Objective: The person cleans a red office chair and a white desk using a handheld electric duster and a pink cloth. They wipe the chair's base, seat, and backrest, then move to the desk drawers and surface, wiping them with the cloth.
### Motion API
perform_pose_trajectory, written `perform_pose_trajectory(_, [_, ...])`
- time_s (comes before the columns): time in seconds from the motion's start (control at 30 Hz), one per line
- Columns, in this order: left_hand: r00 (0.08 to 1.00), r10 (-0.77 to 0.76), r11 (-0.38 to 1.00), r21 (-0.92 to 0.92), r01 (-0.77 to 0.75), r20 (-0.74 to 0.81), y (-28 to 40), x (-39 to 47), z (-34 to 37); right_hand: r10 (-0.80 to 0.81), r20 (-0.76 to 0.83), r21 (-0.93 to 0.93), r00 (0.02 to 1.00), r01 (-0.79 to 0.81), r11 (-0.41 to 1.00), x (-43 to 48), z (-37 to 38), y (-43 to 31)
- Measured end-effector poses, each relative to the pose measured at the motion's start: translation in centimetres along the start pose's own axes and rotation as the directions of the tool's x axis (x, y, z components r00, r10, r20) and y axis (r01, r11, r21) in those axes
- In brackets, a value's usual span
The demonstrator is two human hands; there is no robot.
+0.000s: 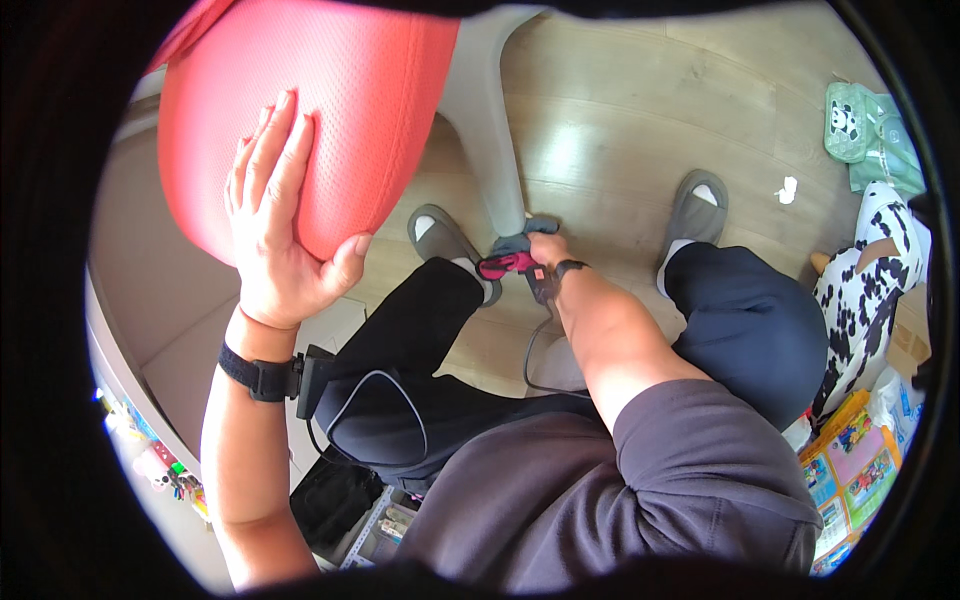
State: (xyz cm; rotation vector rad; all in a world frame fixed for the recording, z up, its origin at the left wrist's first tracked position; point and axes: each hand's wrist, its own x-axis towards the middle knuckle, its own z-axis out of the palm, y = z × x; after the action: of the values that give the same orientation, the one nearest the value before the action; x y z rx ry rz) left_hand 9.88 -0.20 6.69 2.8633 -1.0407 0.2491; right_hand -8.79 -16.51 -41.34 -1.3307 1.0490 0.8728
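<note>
My left hand (274,225) lies flat against a coral-red mesh-covered chair cushion (352,127), fingers slightly spread and thumb at its lower edge. A curved grey chair leg (487,142) runs down from beside the cushion towards the floor. At the lower end of that leg, my right hand (549,249) grips a grey cloth (514,242) pressed against it; its fingertips are hidden. A magenta piece of fabric (506,265) hangs beside the right hand, and I cannot tell whether it belongs to the same cloth. Both wrists carry strapped devices with cables.
My slippered feet stand apart on the wood floor (600,112), with a white scrap (786,190) beyond. At right are a green panda bag (874,135), a cow-print plush (859,315) and colourful packaging (851,480). A grey-beige furniture panel (165,285) stands at left.
</note>
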Motion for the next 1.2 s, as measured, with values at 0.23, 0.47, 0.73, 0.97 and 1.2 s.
perform_pose_trajectory(0.23, [1.0,-0.014,1.0,0.006,0.014,0.016,0.3,0.3,-0.4,0.021,0.146,-0.716,0.989,0.091,0.692,0.7,-0.3,-3.2])
perform_pose_trajectory(0.47, [1.0,-0.013,1.0,-0.013,0.013,-0.007,0.3,0.1,0.0,0.161,-0.111,-0.12,0.981,-0.174,0.977,-0.1,-3.8,-3.1])
perform_pose_trajectory(0.73, [1.0,-0.018,1.0,0.019,0.018,-0.007,0.6,0.3,-0.3,0.138,0.342,-0.244,0.93,-0.054,0.968,-2.8,0.9,-1.8])
perform_pose_trajectory(0.97, [0.998,-0.018,1.0,0.02,0.019,-0.055,0.6,0.0,-0.4,0.099,0.543,-0.581,0.834,0.287,0.762,-11.3,-1.7,-9.5])
perform_pose_trajectory(1.2, [0.987,-0.153,0.988,0.018,0.154,-0.039,2.6,-0.5,-1.4,-0.407,0.217,-0.102,0.887,0.435,0.895,-16.3,-13.6,-21.2])
